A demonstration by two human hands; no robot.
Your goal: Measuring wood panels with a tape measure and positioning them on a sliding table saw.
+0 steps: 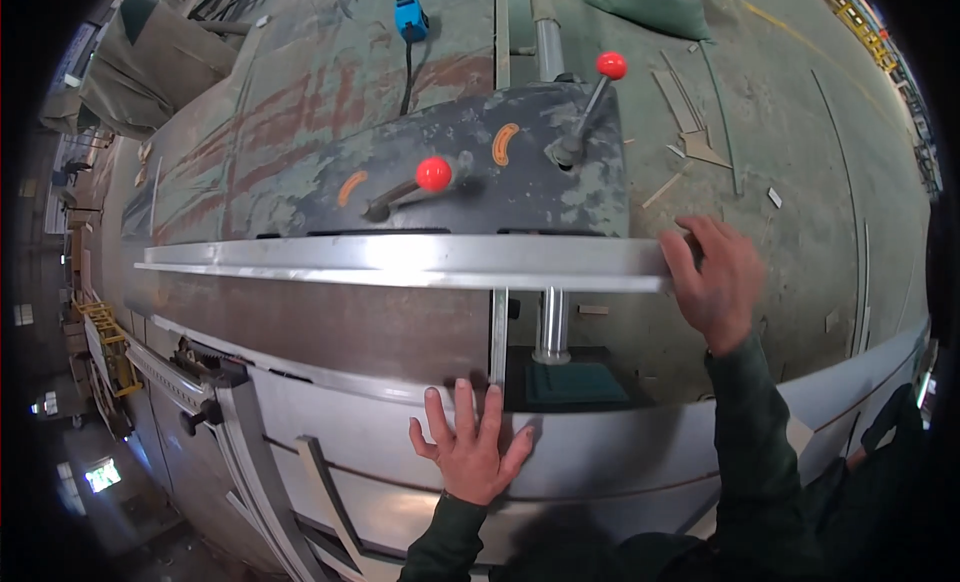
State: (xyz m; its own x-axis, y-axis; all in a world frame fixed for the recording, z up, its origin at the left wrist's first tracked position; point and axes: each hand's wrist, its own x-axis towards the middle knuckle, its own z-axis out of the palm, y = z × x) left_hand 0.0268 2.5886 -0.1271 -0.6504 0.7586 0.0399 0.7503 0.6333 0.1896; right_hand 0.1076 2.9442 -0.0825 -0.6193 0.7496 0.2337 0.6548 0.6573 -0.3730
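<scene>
My left hand [468, 444] lies flat with fingers spread on a long curved sheet-metal strip [650, 447] at the near side. My right hand [716, 278] grips the right end of a long shiny aluminium angle profile [400, 260] that runs across the machine. Behind the profile sits a dark machine head [480, 187] with two levers ending in red ball knobs [433, 173] [611, 65]. A polished steel column [551, 327] stands under the profile, between my hands.
A blue hand-held device [410, 17] with a black cable lies on the worn metal table behind. Metal offcuts [695, 142] litter the concrete floor at right. More bent metal strips [265, 472] lean at lower left. Green tarpaulin [150, 62] is at upper left.
</scene>
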